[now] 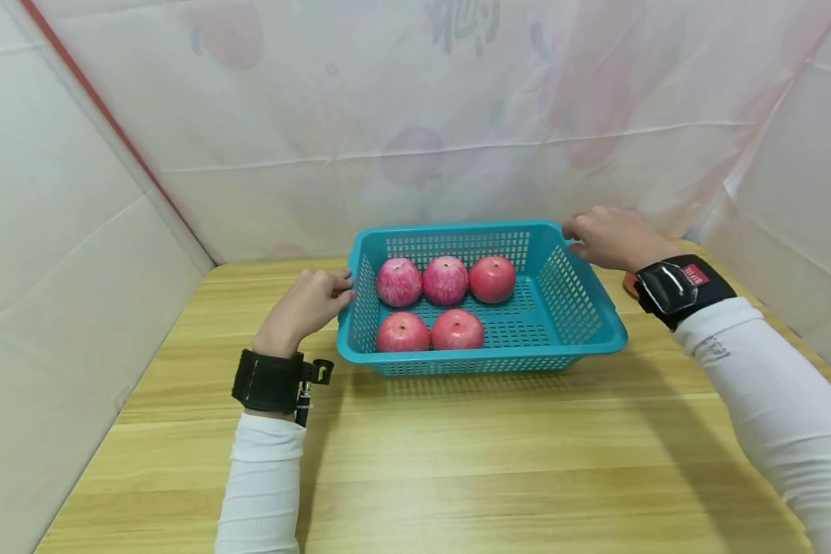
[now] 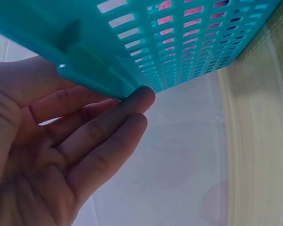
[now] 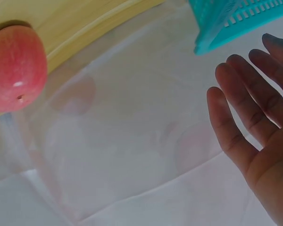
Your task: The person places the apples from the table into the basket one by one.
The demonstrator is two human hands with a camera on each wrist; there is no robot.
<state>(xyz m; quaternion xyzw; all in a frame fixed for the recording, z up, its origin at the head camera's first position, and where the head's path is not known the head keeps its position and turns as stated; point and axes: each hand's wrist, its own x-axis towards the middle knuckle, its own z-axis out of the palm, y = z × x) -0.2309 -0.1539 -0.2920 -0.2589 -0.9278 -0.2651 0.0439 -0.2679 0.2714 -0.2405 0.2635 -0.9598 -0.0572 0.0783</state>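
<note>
A turquoise plastic basket with slotted walls stands on the table and holds several red and pink-striped apples. At its left end, my left hand grips the rim, with fingertips curled against the underside in the left wrist view. My right hand is at the far right corner. In the right wrist view its fingers are spread and fairly straight, a little apart from the basket. One more apple lies outside the basket, mostly hidden behind the right wrist in the head view.
The wood-grain table extends in front of the basket. A pale printed sheet hangs close behind the basket, with further sheets at the left and right. Both wrists wear black straps.
</note>
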